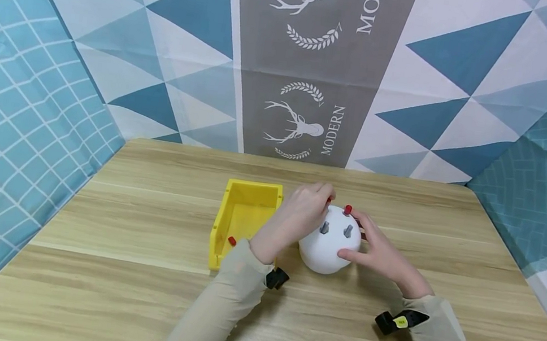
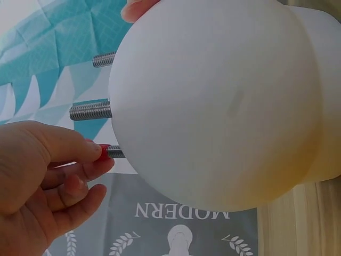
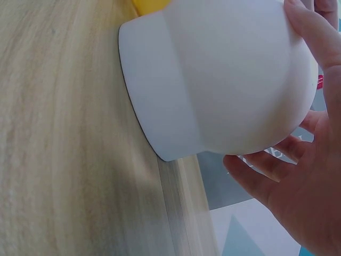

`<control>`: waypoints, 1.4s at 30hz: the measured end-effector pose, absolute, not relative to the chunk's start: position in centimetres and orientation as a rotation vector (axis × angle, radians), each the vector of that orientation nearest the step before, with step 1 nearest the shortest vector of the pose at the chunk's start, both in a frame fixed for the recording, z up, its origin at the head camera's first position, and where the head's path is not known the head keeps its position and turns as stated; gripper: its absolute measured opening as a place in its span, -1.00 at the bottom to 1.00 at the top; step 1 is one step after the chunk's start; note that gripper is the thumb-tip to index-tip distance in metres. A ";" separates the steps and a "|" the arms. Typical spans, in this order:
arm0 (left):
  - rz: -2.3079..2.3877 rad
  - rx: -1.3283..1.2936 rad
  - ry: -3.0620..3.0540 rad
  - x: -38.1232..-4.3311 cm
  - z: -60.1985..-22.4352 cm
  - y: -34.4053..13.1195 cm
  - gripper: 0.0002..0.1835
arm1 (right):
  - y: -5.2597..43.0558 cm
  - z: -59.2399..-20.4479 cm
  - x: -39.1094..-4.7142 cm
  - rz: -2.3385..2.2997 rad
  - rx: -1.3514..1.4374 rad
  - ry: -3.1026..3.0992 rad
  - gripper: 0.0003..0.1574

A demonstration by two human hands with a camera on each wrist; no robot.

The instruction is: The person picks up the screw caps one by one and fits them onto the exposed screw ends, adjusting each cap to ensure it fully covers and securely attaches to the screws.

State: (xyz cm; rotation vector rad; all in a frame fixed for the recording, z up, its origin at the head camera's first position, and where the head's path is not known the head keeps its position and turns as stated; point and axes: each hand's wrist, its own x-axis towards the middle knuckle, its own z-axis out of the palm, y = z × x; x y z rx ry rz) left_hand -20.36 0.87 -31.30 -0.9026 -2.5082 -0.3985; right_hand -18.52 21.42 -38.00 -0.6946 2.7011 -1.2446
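A white rounded dome on a narrower base stands on the table, with threaded metal studs sticking up from its top. My left hand pinches a small red cap between thumb and forefinger, at the tip of one stud. Another red cap sits on a far stud, while two nearer studs are bare. With thumb and fingers spread round its side, my right hand holds the dome. Part of the dome's left side is hidden behind the left hand in the head view.
Left of the dome stands a yellow bin, partly covered by the left forearm. A loose red cap lies in it. The wooden table ends at a patterned backdrop behind.
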 end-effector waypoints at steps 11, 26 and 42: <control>-0.401 -0.919 -2.504 -20.4 -31.4 0.9 -0.90 | 21.4 -38.2 -18.6 -1.247 -0.707 2.700 0.12; -0.483 -0.939 -2.481 -20.5 -31.7 0.6 -0.88 | 21.4 -38.0 -18.6 -1.254 -0.712 2.695 0.10; -0.551 -0.917 -2.479 -20.3 -31.8 0.3 -0.85 | 21.5 -38.2 -18.7 -1.238 -0.723 2.712 0.12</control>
